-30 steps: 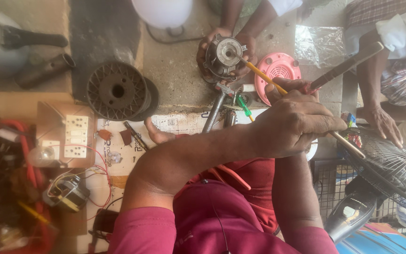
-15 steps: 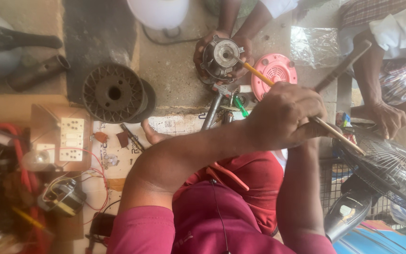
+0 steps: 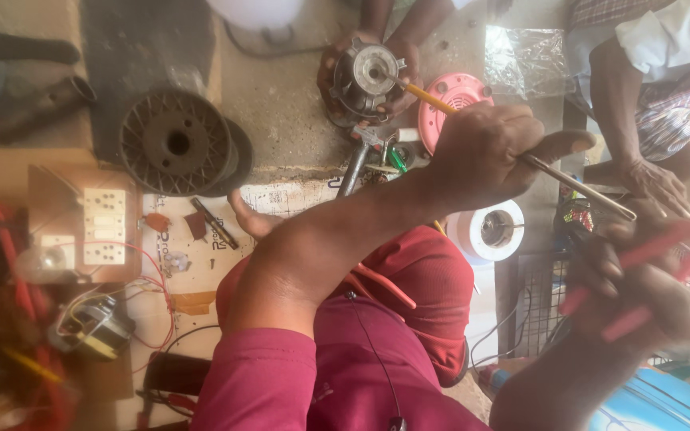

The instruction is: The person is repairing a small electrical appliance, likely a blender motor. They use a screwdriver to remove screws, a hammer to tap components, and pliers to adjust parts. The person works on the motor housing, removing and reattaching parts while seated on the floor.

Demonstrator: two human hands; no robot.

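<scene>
Over the concrete floor (image 3: pixel 297 136), left hand (image 3: pixel 489 152) clamps yellow-handled screwdriver (image 3: pixel 521 156), best kept steady toward fan motor (image 3: pixel 369 76); right hand (image 3: pixel 640 295) grips blurred red-handled pliers (image 3: pixel 656 255), hands apart.

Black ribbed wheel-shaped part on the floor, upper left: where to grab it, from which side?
Judging by its pose, take the black ribbed wheel-shaped part by its outer rim, from above. It lies flat with the hub hole up, its rim is free on the near side, and a second dark disc lies beneath on its right.
</scene>
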